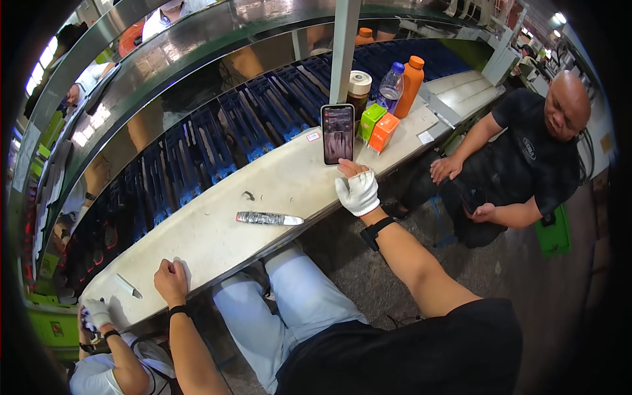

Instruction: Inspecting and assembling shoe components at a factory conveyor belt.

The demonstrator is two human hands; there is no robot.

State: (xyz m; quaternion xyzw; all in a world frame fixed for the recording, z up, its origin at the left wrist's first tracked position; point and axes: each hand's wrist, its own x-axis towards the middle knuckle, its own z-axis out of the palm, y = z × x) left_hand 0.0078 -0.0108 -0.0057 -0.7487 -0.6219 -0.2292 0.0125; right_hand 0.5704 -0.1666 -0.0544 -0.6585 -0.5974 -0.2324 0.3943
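I find open passage over the worktop (205, 245) between the left hand (171, 281) and wrapped tool (263, 218), the phone (337, 135) and bottles (411, 87) obstructing far right.

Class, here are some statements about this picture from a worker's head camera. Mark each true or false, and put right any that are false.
1. The right hand is beside the phone. True.
2. The left hand is bare. True.
3. The right hand is bare too. False: it wears a white glove.
4. The wrapped strip lies on the counter. True.
5. The wrapped strip is right of the phone. False: it is to the left.
6. The orange bottle lies on its side. False: it stands upright.
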